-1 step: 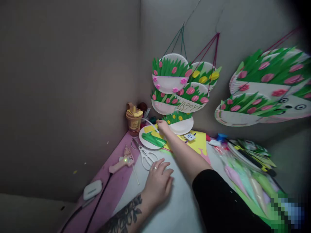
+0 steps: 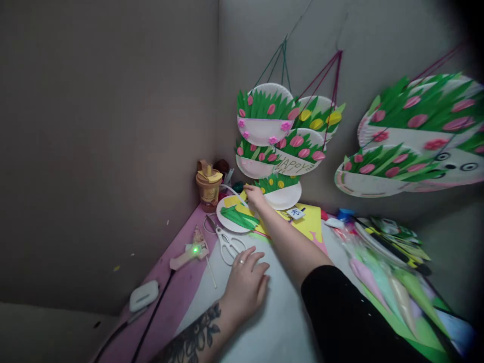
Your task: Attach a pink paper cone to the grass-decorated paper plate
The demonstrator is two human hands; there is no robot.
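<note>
Head view: nearest on the counter [image 2: 282, 322], whose surface is partly white and partly pink, the left hand [image 2: 245, 282] is held palm down with loosely curved fingers; its grip is released, and nothing is seen to be grasped. To the left, a small white rounded case [image 2: 144, 296] is placed near the counter's edge, and beyond it a pale pink corded glue gun [image 2: 189, 256] is laid, its green light lit. Slim pastel plastic packets [image 2: 365, 277] are spread on the right.

Just beyond the left hand, white-handled metal scissors [image 2: 223, 238] are set down beside a round white paper plate [image 2: 220, 214], on which long green paper strips [image 2: 238, 218] are heaped. Past the plate's right side the right hand [image 2: 255, 196] is stretched out from a black sleeve [image 2: 340, 297]; whether anything is pinched in its grip cannot be told at this distance. A bright yellow sheet [image 2: 313, 217] is partly covered by that forearm. At the corner a brown lidded cup [image 2: 208, 194] is stood upright. Farthest, white half-covered plates with green paper grass and tulips [image 2: 262, 132] are hung by strings.
</note>
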